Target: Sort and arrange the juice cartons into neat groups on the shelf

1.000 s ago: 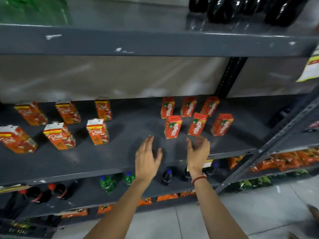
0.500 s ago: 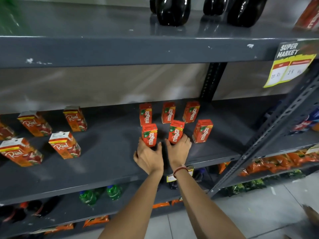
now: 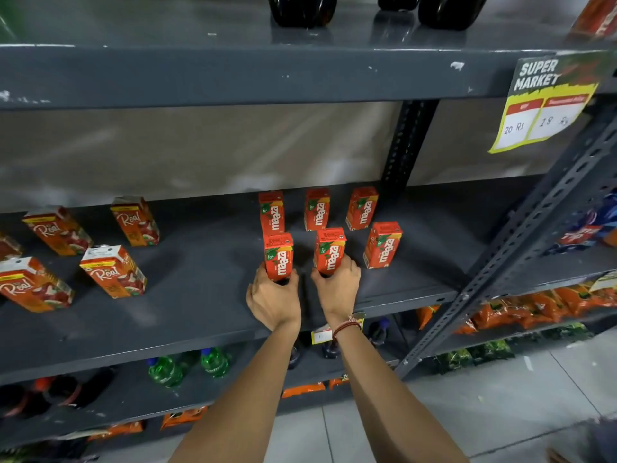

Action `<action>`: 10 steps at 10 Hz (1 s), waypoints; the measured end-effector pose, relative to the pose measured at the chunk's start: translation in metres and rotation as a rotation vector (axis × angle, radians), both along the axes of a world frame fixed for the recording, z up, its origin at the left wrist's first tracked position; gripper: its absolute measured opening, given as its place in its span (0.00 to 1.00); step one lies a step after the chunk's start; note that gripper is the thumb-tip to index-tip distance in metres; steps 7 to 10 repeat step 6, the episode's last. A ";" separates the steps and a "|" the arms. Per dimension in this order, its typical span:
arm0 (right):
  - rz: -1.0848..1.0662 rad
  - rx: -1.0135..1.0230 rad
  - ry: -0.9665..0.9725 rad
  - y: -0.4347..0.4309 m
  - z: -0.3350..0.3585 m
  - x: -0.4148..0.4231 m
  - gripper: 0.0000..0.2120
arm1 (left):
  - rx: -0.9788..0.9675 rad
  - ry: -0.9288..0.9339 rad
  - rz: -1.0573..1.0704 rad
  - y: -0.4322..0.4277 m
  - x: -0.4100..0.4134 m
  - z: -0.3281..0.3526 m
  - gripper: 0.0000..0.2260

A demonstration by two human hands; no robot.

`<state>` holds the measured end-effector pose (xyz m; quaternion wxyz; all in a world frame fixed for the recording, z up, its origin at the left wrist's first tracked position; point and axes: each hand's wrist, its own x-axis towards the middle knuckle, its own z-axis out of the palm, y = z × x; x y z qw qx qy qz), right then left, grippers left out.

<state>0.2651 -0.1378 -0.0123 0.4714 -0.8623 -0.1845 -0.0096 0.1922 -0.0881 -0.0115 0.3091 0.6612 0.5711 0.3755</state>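
Note:
On the grey middle shelf (image 3: 207,315) stand several small orange Maaza cartons in two rows. My left hand (image 3: 273,300) grips the base of the front-left Maaza carton (image 3: 278,253). My right hand (image 3: 337,289) holds the bottom of the front-middle Maaza carton (image 3: 330,249). A third front carton (image 3: 382,245) stands free to the right. Behind them are three back-row cartons (image 3: 317,210). Several larger Real cartons (image 3: 113,270) stand spread out on the shelf's left part.
A slanted perforated steel brace (image 3: 521,242) crosses the shelf's right end. A yellow price tag (image 3: 547,105) hangs from the upper shelf, where dark bottles (image 3: 302,10) stand. Below are green bottles (image 3: 187,362) and orange snack packs (image 3: 534,305).
Both hands moved forward from open in front of the shelf edge onto the two front Maaza cartons and closed on them. The view shifted right and closer.

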 end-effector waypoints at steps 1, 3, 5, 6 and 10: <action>0.010 0.000 0.020 -0.001 -0.001 0.000 0.21 | 0.023 0.006 -0.006 -0.001 -0.001 -0.002 0.16; 0.005 -0.002 0.030 -0.001 0.000 -0.003 0.23 | 0.003 0.008 -0.014 0.000 -0.001 -0.002 0.16; 0.025 -0.038 0.035 -0.004 0.000 -0.004 0.26 | -0.021 -0.026 -0.096 0.000 -0.007 -0.001 0.24; 0.007 0.020 0.063 -0.007 0.005 -0.010 0.33 | -0.003 -0.110 -0.174 0.002 -0.016 0.003 0.31; 0.007 0.020 0.063 -0.007 0.005 -0.010 0.33 | -0.003 -0.110 -0.174 0.002 -0.016 0.003 0.31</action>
